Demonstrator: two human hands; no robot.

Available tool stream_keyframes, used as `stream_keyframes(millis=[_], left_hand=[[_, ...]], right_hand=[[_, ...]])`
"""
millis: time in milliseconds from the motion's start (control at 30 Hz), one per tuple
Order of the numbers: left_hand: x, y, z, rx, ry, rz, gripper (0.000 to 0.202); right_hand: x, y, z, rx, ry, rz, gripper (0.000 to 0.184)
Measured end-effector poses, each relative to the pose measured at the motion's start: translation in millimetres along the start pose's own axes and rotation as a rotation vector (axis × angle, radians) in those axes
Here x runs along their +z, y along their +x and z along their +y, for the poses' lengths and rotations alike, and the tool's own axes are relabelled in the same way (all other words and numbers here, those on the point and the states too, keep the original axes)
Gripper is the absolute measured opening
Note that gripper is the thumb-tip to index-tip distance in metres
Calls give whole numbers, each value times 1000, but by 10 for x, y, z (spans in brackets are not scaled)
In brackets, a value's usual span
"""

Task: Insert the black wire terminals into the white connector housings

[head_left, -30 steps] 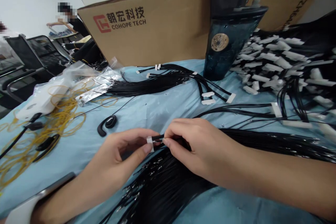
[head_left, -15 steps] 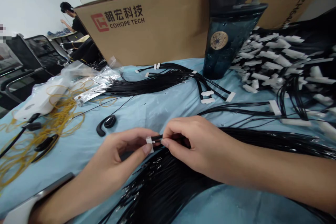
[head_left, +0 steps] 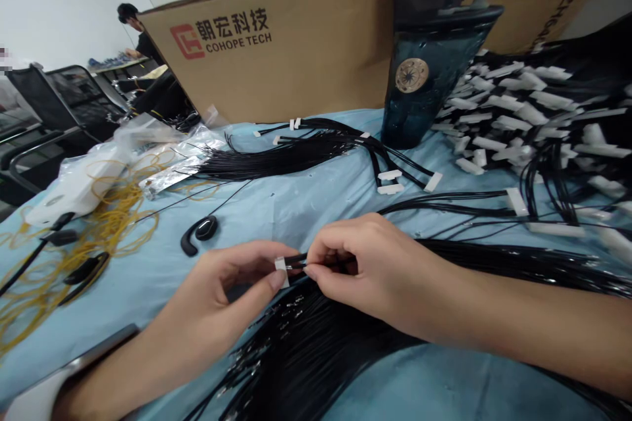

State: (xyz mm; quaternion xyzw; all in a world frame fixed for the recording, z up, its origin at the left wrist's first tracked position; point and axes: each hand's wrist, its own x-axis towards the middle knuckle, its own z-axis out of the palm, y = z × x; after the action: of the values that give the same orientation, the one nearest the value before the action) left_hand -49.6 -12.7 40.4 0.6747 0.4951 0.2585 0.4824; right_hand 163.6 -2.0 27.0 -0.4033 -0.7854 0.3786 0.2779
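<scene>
Between thumb and fingers, my left hand (head_left: 237, 289) pinches a small white connector housing (head_left: 281, 271). Black wires (head_left: 297, 258) run from the connector's right side toward my right hand (head_left: 355, 263). That hand is closed, its thumb and forefinger pinching a black wire close to the connector; the wire's tip is too small to make out clearly. Below both hands lies a thick bundle of loose black wires (head_left: 320, 348) with shiny metal terminals at the left ends. Wires with a white connector (head_left: 516, 202) stretch out behind my right hand.
A dark blue tumbler (head_left: 415, 92) stands before a cardboard box (head_left: 316, 59). White-ended harnesses (head_left: 528, 112) are heaped at the right. Another wire bundle (head_left: 276, 159) lies at the back. Yellow rubber bands (head_left: 113, 230) and a black earpiece (head_left: 205, 229) lie left. A person (head_left: 145, 45) sits far off.
My right hand has shifted very slightly, while my left hand keeps the connector in place. The person in the background has lowered an arm toward the table.
</scene>
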Motion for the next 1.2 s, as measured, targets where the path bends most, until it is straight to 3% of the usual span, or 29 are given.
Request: stream_keyframes(millis=[267, 667, 767, 900, 967, 1033, 1100, 1200], left_hand=[[-3, 4, 18, 38, 104, 11, 22], [25, 1, -10, 83, 224, 81, 23], [12, 9, 13, 77, 198, 37, 22], [-23, 46, 40, 48, 94, 19, 16], [-47, 57, 32, -5, -7, 17, 13], [-65, 63, 16, -58, -97, 5, 13], [-70, 67, 4, -93, -160, -9, 12], [-66, 78, 4, -129, -215, -12, 17]], right_hand=[[-16, 11, 3, -17, -43, -12, 20], [50, -21, 17, -193, -303, 1, 19], [11, -49, 19, -371, -500, 39, 19], [-40, -104, -61, -586, -849, 205, 27], [-47, -131, -112, -615, -845, 147, 21], [-53, -147, -143, -612, -789, 2, 9], [-75, -145, -150, -577, -736, -112, 8], [-132, -119, -141, -484, -607, -182, 12]])
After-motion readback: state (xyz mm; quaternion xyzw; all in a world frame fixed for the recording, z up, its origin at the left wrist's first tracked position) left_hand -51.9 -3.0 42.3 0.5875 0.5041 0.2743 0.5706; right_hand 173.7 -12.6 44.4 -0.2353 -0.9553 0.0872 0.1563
